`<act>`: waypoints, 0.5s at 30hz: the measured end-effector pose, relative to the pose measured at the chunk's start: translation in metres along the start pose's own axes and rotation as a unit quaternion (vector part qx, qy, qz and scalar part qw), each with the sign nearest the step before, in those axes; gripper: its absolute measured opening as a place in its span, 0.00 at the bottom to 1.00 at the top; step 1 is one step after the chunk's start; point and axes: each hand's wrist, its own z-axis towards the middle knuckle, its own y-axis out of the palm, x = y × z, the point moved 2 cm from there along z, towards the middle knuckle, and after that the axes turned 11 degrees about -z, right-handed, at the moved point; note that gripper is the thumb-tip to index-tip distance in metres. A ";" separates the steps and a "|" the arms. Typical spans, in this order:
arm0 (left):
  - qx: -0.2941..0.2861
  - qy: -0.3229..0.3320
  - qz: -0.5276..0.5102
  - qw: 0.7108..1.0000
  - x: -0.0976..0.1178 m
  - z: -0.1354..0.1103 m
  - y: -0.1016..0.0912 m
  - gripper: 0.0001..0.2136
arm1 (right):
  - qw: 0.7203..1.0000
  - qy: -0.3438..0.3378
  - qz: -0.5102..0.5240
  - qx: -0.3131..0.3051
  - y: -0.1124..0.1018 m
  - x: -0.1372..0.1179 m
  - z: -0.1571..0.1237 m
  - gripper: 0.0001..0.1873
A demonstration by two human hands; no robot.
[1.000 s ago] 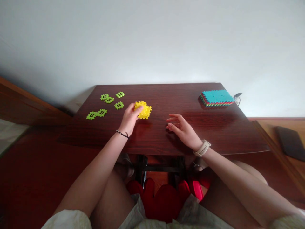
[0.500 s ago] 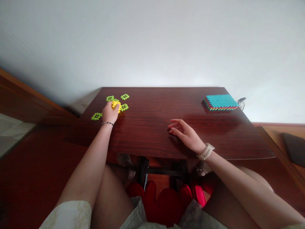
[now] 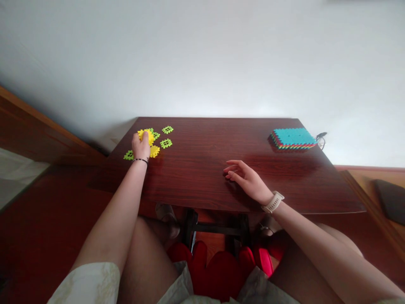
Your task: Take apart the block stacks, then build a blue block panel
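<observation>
On the dark wood table (image 3: 202,173), a yellow snap-together block (image 3: 144,135) is clasped by the curled fingers of the left hand (image 3: 141,145); the right hand (image 3: 247,177) is held open, fingers slightly spread.

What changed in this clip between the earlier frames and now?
The left hand carried the yellow interlocking block leftward, over the green tiles, and still holds it. The right hand stayed where it was, open, and the multicoloured stack stayed put.
</observation>
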 end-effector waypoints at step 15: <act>-0.140 0.026 0.022 0.990 0.011 0.059 0.014 0.14 | 0.999 -0.010 -0.035 -0.014 -0.006 -0.006 -0.005 0.19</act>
